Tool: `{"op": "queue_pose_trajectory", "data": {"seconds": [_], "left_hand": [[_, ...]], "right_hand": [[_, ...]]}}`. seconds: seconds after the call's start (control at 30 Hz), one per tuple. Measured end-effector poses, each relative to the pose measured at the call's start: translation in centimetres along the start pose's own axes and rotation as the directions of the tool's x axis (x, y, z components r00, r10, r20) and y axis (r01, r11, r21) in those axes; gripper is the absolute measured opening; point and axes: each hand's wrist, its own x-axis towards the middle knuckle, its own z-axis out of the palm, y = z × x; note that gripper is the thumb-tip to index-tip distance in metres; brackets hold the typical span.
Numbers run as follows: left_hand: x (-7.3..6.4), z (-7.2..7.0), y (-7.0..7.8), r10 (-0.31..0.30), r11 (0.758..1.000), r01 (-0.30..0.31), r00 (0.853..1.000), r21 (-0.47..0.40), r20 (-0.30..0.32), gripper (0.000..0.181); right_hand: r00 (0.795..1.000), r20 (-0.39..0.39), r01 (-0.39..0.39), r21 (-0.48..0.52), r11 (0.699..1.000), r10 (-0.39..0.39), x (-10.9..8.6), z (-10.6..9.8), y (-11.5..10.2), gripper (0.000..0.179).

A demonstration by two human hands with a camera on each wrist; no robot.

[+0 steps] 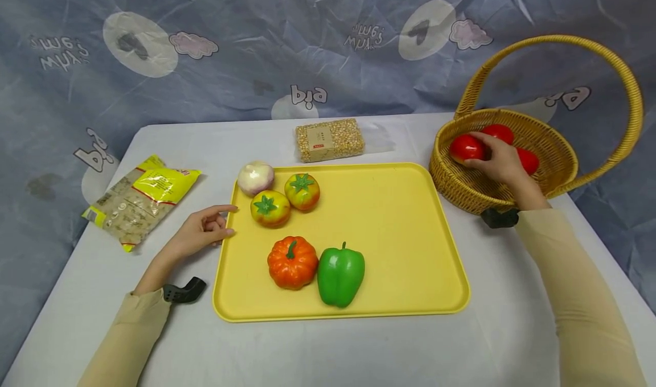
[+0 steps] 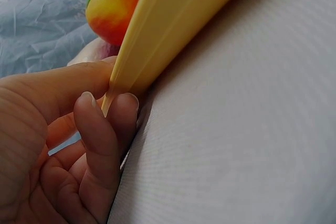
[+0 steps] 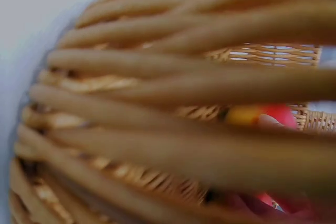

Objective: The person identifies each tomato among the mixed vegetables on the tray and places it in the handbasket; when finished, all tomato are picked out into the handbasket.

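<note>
My right hand (image 1: pixel 498 160) reaches into the wicker basket (image 1: pixel 461 190) and grips a red round fruit (image 1: pixel 465 148). Two more red fruits (image 1: pixel 498 132) lie beside it in the basket. In the right wrist view the basket's weave (image 3: pixel 157 150) hides most of that hand. At the left, my left hand (image 1: pixel 205 227) pinches the rim of a yellow tray (image 1: pixel 400 250), thumb and fingertips at its edge. On the tray sit two yellow-red tomatoes (image 1: pixel 270 209), an orange pumpkin (image 1: pixel 292 263) and a green bell pepper (image 1: pixel 340 276). A whitish-purple onion (image 1: pixel 255 178) rests at the tray's upper left corner.
A bag of corn kernels (image 1: pixel 330 140) lies behind the tray. To the left is a yellow-and-clear food packet (image 1: pixel 143 199). The basket's tall handle (image 1: pixel 632 102) arches up at the right. A white cloth (image 1: pixel 328 347) covers the table.
</note>
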Motion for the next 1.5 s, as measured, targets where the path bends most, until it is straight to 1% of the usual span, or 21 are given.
{"op": "queue_pose_trajectory", "data": {"seconds": [0.1,0.2,0.33,0.5,0.63,0.83,0.97,1.13,1.3,1.4,1.5], "left_hand": [[-0.1,0.0,0.0,0.000,1.000,0.000,1.000,0.003,-0.004,0.047],[-0.1,0.0,-0.1,0.007,1.000,-0.007,1.000,-0.001,-0.007,0.047],[-0.2,0.0,-0.3,0.013,1.000,-0.013,1.000,0.003,-0.011,0.047],[-0.2,0.1,-0.6,0.042,0.999,-0.042,0.999,0.001,-0.014,0.046],[-0.1,0.1,-0.7,0.035,0.999,-0.035,0.999,-0.010,-0.010,0.047],[0.0,0.0,-0.3,0.011,1.000,-0.011,1.000,0.011,-0.005,0.048],[0.1,-0.1,-0.2,0.000,1.000,0.000,1.000,0.017,-0.007,0.049],[0.1,-0.1,-0.2,-0.011,1.000,0.011,1.000,0.011,-0.004,0.049],[0.1,-0.2,-0.2,0.004,1.000,-0.004,1.000,0.016,-0.002,0.049],[0.2,-0.2,-0.3,0.010,1.000,-0.010,1.000,0.018,-0.007,0.048],[0.2,-0.1,-0.4,0.009,1.000,-0.009,1.000,0.018,-0.006,0.048]], "right_hand": [[0.999,-0.019,0.038,-0.010,0.999,-0.038,0.4,0.3,-0.2,0.071],[0.998,-0.012,0.056,-0.019,0.998,-0.057,0.7,0.5,-0.2,0.074],[0.999,0.003,0.051,-0.028,0.998,-0.051,0.6,0.6,-0.3,0.077],[0.999,0.023,0.047,-0.035,0.998,-0.046,0.0,0.3,-0.5,0.082],[0.999,0.029,0.033,-0.031,0.999,-0.032,-0.9,-0.2,-1.0,0.082],[0.999,-0.017,0.027,0.006,1.000,-0.027,-2.3,-1.0,-2.4,0.080],[0.997,-0.054,0.054,0.026,0.998,-0.052,-3.1,-1.4,-3.4,0.076],[0.990,-0.112,0.088,0.059,0.994,-0.081,-4.0,-1.4,-5.0,0.070],[0.978,-0.172,0.135,0.098,0.986,-0.117,-4.7,-1.1,-7.0,0.066],[0.967,-0.197,0.183,0.108,0.977,-0.159,-5.1,-0.7,-8.3,0.064],[0.950,-0.223,0.249,0.120,0.961,-0.218,-5.4,-0.1,-9.3,0.062]]}}
